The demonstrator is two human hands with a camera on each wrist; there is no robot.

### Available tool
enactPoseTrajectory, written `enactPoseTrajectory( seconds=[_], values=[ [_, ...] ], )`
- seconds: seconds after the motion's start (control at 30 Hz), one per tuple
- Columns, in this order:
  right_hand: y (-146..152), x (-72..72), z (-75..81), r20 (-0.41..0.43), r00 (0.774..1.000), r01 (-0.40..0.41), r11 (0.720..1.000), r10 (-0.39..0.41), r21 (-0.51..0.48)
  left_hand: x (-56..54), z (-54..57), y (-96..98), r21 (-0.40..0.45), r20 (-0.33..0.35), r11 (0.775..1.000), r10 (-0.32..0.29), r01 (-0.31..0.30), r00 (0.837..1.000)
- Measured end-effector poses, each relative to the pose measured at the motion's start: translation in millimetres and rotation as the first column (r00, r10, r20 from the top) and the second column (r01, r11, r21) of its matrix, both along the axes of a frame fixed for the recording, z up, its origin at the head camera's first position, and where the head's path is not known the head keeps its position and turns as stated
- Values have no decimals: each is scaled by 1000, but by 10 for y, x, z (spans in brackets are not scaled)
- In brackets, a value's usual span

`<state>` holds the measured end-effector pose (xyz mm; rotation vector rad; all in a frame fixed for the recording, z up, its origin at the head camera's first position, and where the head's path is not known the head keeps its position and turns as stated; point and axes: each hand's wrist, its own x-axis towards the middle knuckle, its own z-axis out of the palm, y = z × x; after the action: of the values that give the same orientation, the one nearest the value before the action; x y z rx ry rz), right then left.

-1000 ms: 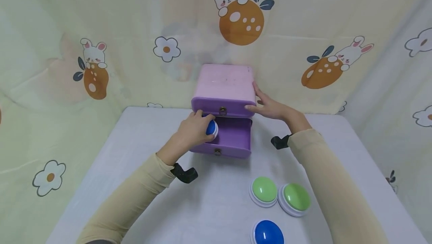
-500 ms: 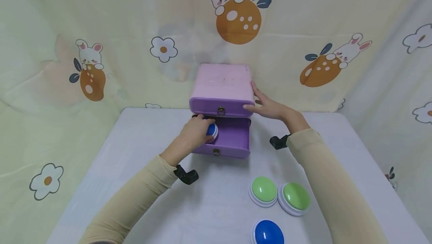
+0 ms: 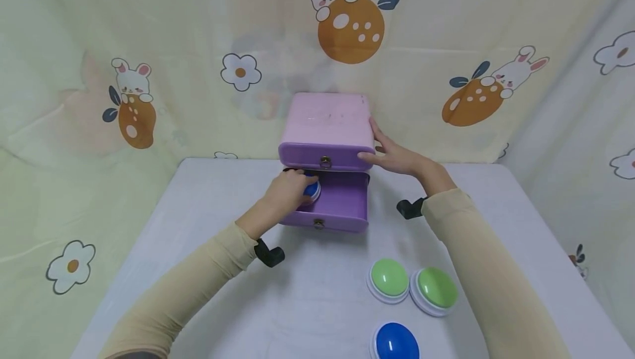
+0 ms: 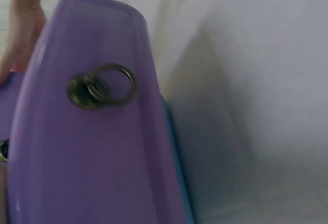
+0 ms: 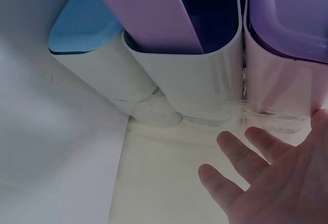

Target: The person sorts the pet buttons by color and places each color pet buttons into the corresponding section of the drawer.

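Note:
A small drawer cabinet [image 3: 327, 119] with a pink top stands at the back of the table. Its middle purple drawer [image 3: 342, 222] is pulled out; the left wrist view shows that drawer's front [image 4: 87, 152] and brass ring pull [image 4: 115, 83]. Inside the drawer's left part, my left hand [image 3: 283, 192] grips a blue-domed push button [image 3: 312, 189] with a white rim, partly hidden by the fingers. The left wrist view does not show this button. My right hand [image 3: 397, 157] rests against the cabinet's upper right side, thumb on the top drawer's front, fingers extended.
On the table [image 3: 223, 293], right of centre, sit two green-domed buttons [image 3: 389, 277] [image 3: 437, 287] side by side. Another blue button [image 3: 397, 341] lies nearer the front edge. A patterned curtain [image 3: 188, 44] hangs close behind the cabinet. A blue lower drawer [image 5: 87, 21] is closed.
The blue button in my left hand has tilted and settled slightly within the drawer, showing less white rim. My right hand keeps its place on the cabinet.

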<state>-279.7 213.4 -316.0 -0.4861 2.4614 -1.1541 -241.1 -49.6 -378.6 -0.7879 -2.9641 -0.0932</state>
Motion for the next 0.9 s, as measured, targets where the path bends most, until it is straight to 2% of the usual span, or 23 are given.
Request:
enactPoseTrajectory(
  seconds=[0.13,0.23,0.33,0.47,0.57,0.67,0.73,0.77,0.83,0.9],
  values=[
    [-10,11,14,-5,1000,0,1000,0,3,-18,-18,-2,-86,-39,996,5,-9,999],
    [-11,12,15,0,1000,3,1000,-3,5,-17,-10,8,-134,-40,991,4,-9,999],
    [-2,-6,-9,3,1000,6,1000,-6,4,-15,11,19,-138,-26,990,5,-9,1000],
    [35,-93,-142,-3,1000,16,1000,-16,1,9,21,10,-111,-6,994,10,-10,1000],
    [63,-155,-260,-10,1000,21,1000,-21,6,78,30,-4,-104,-20,994,13,-15,1000],
    [80,-175,-311,-19,1000,17,1000,-17,10,231,85,9,-79,-96,997,-18,10,995],
    [88,-184,-316,-24,1000,12,1000,-11,11,379,137,41,-48,-184,997,-70,62,980],
    [90,-191,-312,-26,1000,10,1000,-10,9,460,163,66,-35,-233,994,-108,103,967],
    [94,-203,-297,-34,999,6,1000,-5,6,640,199,129,-20,-318,981,-192,195,928],
    [92,-211,-271,-40,999,5,1000,-5,8,837,223,215,-26,-347,957,-280,289,895]
  ],
)
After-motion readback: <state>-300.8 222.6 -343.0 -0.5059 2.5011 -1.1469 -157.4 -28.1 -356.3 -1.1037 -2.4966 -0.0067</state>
